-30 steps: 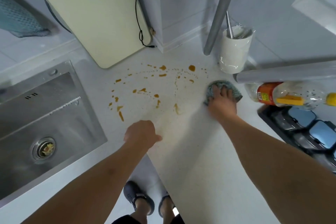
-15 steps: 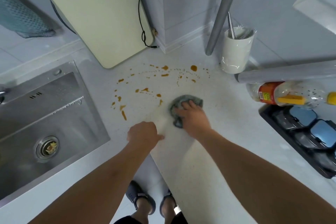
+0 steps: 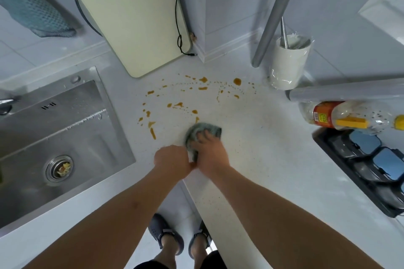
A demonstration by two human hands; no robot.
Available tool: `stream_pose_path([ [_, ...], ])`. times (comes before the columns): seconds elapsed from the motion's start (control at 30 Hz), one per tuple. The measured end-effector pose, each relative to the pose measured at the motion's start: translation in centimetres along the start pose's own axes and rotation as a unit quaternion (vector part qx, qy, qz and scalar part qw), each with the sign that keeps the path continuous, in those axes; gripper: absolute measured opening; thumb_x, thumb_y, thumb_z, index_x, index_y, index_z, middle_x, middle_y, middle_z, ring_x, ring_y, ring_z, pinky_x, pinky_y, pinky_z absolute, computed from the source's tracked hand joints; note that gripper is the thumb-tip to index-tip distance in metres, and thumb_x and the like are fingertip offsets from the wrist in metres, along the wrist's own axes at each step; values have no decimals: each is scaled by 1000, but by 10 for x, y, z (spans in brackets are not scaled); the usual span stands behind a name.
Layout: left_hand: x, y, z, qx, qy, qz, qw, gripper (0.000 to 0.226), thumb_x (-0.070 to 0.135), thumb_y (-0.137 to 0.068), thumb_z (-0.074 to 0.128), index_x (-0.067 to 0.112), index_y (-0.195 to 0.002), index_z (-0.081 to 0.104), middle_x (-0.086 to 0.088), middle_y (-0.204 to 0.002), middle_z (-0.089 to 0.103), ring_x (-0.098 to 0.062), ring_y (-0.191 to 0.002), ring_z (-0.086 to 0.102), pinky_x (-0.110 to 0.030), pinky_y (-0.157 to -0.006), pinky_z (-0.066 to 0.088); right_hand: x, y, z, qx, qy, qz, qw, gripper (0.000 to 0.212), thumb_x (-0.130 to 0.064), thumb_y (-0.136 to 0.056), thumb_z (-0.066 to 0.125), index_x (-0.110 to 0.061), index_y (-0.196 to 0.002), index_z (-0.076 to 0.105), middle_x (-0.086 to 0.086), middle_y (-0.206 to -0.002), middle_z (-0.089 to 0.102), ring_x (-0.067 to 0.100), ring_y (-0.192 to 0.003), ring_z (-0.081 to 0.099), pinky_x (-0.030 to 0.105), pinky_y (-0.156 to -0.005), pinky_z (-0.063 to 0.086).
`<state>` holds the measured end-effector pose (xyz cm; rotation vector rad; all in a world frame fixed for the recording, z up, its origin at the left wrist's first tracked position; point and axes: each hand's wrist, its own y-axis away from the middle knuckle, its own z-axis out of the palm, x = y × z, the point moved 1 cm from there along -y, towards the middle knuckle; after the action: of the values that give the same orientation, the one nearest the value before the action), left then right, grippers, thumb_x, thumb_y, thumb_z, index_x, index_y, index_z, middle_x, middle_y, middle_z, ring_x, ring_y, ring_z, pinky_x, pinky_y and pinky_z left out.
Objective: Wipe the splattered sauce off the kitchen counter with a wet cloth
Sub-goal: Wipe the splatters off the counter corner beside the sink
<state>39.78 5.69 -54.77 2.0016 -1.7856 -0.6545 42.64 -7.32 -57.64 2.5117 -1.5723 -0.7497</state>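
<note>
Cloth (image 3: 202,132), grey-green and bunched, lies flat on the counter (image 3: 262,159) under the right hand (image 3: 211,153), at the near edge of the sauce splatter (image 3: 192,98). The right hand's fingers spread over the cloth and press it down; they bend slightly over the wad, and whether they pinch it or only bear on it cannot be told because of blur. The left hand (image 3: 172,160) sits just beside the right hand, touching it at the thumb side, its fingers curled under with nothing seen in them, resting at the counter's front edge.

Handling, as a judgement: the cloth is soft, light and limp, and being wet it should cling to the smooth counter and drag evenly under a flat palm. Hold is best taken from above, over the middle of the wad, so that folded edges do not trail through the sauce.

Beyond the cloth, away from the person, most of the brown drops and streaks are unwiped, ranged in a loose arc. Left of the splatter is a steel sink (image 3: 65,129); behind it a pale cutting board (image 3: 131,17) leans on the wall; to its right stand a white utensil holder (image 3: 288,63) and, nearer, a lying oil bottle (image 3: 341,116). Wiping appears barely begun.
</note>
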Motion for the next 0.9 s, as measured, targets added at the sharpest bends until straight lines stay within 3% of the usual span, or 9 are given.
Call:
stream_pose_path([
  [0.1, -15, 6, -2, -29, 16, 14, 999, 68, 84, -82, 58, 19, -99, 65, 5, -85, 59, -17, -84, 62, -30, -75, 51, 0, 5, -15, -58, -136, 59, 987, 46, -14, -91, 62, -26, -136, 64, 5, -141, 60, 30, -132, 53, 37, -115, 40],
  [0.17, -23, 10, -2, -45, 27, 18, 998, 68, 82, -76, 68, 17, -95, 61, 6, -80, 53, -17, -82, 57, -30, -73, 47, 13, 4, -45, -51, -298, 129, 944, 45, -1, -90, 52, -27, -122, 71, 5, -113, 70, 27, -102, 68, 33, -86, 60],
  [0.23, -24, 13, 0, -46, 33, 24, 998, 71, 79, -72, 74, 14, -97, 65, 6, -81, 52, -16, -82, 53, -30, -74, 46, 43, 0, -78, -18, -349, 172, 921, 44, 3, -91, 48, -26, -113, 72, 0, -97, 69, 20, -88, 67, 15, -62, 54],
  [0.3, -20, 13, 2, -43, 37, 29, 998, 73, 80, -69, 76, 13, -95, 67, 5, -84, 56, -17, -87, 53, -31, -78, 49, 83, -3, -98, 22, -271, 218, 937, 45, 0, -91, 46, -28, -116, 70, 4, -106, 67, 21, -90, 59, 22, -70, 52],
  [0.4, -15, 12, 1, -42, 24, 25, 998, 72, 82, -64, 77, 14, -83, 65, 2, -83, 62, -19, -90, 56, -36, -84, 58, 122, -2, -95, 82, 23, 292, 953, 41, -14, -86, 51, -25, -124, 63, 8, -125, 50, 33, -110, 43, 43, -94, 44],
  [0.53, -10, 12, 1, -48, 14, 19, 999, 69, 78, -62, 81, 14, -77, 62, 1, -84, 65, -23, -99, 61, -39, -87, 59, 92, -6, -54, 105, -44, 236, 965, 56, -36, -94, 49, -22, -148, 45, 9, -143, 42, 35, -124, 40, 48, -106, 43],
  [0.73, -16, 15, -4, -50, 16, 11, 999, 65, 70, -69, 84, 17, -100, 64, 3, -92, 56, -20, -93, 51, -34, -87, 52, 13, -2, -7, 44, -2, 15, 999, 42, -43, -96, 50, -32, -136, 55, 1, -138, 46, 30, -118, 45, 43, -102, 45],
  [0.8, -17, 16, -6, -52, 26, 8, 998, 62, 64, -71, 86, 15, -103, 67, 3, -92, 57, -19, -91, 50, -34, -88, 53, 35, -4, -16, 50, -20, 25, 998, 35, -35, -98, 50, -33, -132, 57, 0, -129, 49, 26, -110, 48, 41, -98, 49],
  [0.9, -16, 18, -7, -48, 40, 5, 998, 52, 56, -75, 88, 14, -100, 70, 3, -90, 59, -18, -89, 53, -33, -86, 55, 88, 1, -47, 116, -68, 154, 979, 30, -27, -99, 52, -30, -129, 58, 1, -115, 48, 24, -104, 48, 46, -97, 49],
])
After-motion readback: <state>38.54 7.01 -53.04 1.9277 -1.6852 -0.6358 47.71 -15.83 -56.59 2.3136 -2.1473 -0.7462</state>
